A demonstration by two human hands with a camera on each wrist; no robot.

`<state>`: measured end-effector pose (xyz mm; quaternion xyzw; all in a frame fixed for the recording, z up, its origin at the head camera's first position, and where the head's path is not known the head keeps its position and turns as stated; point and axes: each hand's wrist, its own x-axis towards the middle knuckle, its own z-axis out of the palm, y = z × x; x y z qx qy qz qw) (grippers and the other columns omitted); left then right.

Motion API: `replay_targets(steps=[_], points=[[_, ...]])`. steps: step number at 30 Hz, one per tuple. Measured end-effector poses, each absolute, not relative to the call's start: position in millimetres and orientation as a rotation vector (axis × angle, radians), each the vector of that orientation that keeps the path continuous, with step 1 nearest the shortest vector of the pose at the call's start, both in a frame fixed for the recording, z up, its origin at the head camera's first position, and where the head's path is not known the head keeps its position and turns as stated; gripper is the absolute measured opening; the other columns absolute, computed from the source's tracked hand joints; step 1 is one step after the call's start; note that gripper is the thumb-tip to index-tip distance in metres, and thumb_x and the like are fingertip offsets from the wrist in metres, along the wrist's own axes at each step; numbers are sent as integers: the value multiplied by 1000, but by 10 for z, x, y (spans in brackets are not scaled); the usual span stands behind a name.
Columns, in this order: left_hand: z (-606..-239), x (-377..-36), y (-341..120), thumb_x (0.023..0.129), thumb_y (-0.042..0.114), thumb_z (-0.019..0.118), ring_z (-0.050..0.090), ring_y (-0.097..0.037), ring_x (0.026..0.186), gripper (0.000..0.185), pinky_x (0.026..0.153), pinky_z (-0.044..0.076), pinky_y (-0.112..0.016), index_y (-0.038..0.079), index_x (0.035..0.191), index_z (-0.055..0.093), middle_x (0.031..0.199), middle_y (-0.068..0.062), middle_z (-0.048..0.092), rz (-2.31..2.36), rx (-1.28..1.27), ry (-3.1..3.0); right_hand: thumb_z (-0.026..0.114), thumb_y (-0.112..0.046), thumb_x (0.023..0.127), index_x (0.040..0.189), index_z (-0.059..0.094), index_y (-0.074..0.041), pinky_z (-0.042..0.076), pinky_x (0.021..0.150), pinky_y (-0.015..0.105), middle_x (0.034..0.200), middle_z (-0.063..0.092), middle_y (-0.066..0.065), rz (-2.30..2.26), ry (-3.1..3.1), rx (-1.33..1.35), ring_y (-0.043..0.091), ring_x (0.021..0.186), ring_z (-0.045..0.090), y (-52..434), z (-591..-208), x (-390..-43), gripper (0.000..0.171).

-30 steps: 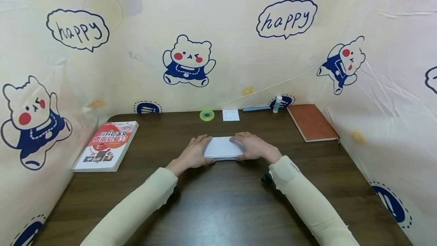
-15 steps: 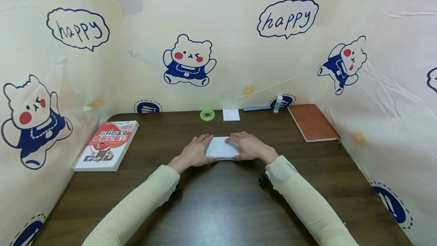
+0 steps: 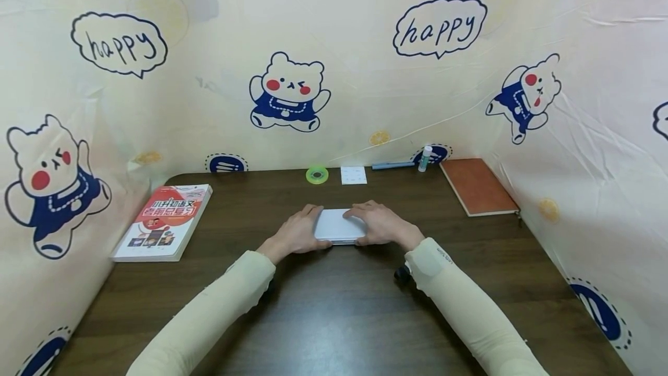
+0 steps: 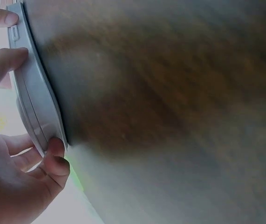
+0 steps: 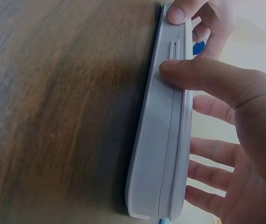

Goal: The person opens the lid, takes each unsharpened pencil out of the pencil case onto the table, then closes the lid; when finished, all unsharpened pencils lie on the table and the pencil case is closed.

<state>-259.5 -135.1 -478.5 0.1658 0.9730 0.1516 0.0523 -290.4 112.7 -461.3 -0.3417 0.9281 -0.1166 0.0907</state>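
One desk carries it all. Two hands: the left hand and the right hand, both at one white case. Two books: a red-and-white one at the left, a brown one at the far right. Along the far edge lie one green tape roll, one white card, one blue pen and one glue stick.

A dark brown wooden table is walled in by cream cloth printed with cartoon bears. A thick red-and-white paperback book lies at its left edge. Along the far edge lie a green tape roll, a small white dotted card, a blue pen and a white glue stick. A flat orange-brown notebook lies far right.
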Motion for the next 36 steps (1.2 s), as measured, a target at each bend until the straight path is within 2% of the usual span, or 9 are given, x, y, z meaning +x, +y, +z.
replay_targets(steps=[10,24,36], points=[[-4782,-2608,-1326,78,54,77,58,-31,119,94,100,49,-47,3,147,38,142,-17,48,377,596,2989,80,-40,82,139,55,-28,44,107,50,147,54,1,-318,2764,-1059,25,134,48,1127,-4604,-2913,64],[-4790,-2608,-1324,78,52,78,61,-31,113,90,95,52,-46,3,143,41,139,-17,50,363,643,3028,80,-38,82,137,58,-25,42,108,51,143,58,2,-322,2758,-1091,28,131,51,1131,-4563,-2953,61],[-4817,-2617,-1343,78,54,78,60,-31,114,92,96,52,-45,4,144,41,138,-17,50,352,646,3025,80,-36,82,136,59,-24,43,108,51,143,58,3,-342,2732,-1106,28,131,51,1131,-4551,-2966,60]])
